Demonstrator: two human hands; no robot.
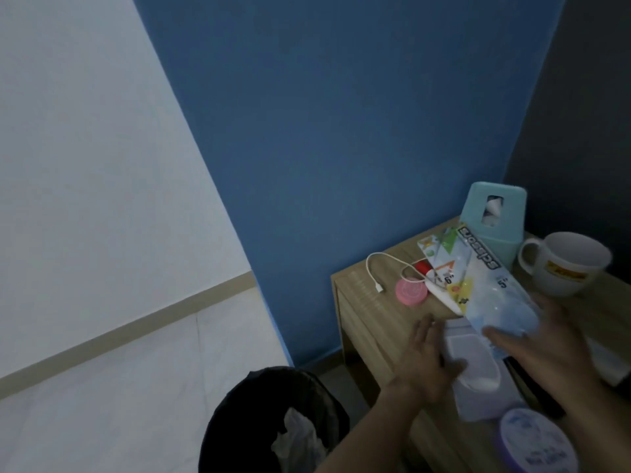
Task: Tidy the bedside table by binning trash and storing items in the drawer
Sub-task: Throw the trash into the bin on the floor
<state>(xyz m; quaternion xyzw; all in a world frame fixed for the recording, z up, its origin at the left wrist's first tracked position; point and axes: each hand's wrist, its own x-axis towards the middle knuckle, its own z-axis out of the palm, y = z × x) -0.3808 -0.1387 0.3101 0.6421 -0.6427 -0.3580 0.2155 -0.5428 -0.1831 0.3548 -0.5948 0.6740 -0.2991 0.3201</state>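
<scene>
While both hands work at the lower right of the frame, the right hand [549, 349] holds the scissors package [495, 295], a clear-and-blue plastic sleeve, with the thumb laid across its lower end and the fingers behind it; the package rises up and to the left from that hand, tilted over the bedside table [372, 322]. Printed along its upper edge is the word "scissors", seen upside down, and "5"" is legible near its right edge. Just beneath and to the left of it lies a second scissors package [444, 268] marked "6"", with cartoon pictures on its card. The left hand [423, 363] is flat with straight fingers, resting against the left side of a white wet-wipes pack [478, 377] that sits on the table directly below the held package. Left of the packages a white charging cable [379, 268] loops across the wood, beside a pink round case [513, 292] and a small red-capped item [422, 267] partly hidden under the card. At the back corner stands a teal tissue box [491, 220], and right of it a white mug [573, 264] bearing a yellow label too blurred to read. A round purple-rimmed lid [536, 442] with unreadable print sits at the bottom right edge. Low in the centre of the frame, a black bin [256, 421] stands on the floor beside the table with crumpled white trash [297, 435] inside.
</scene>
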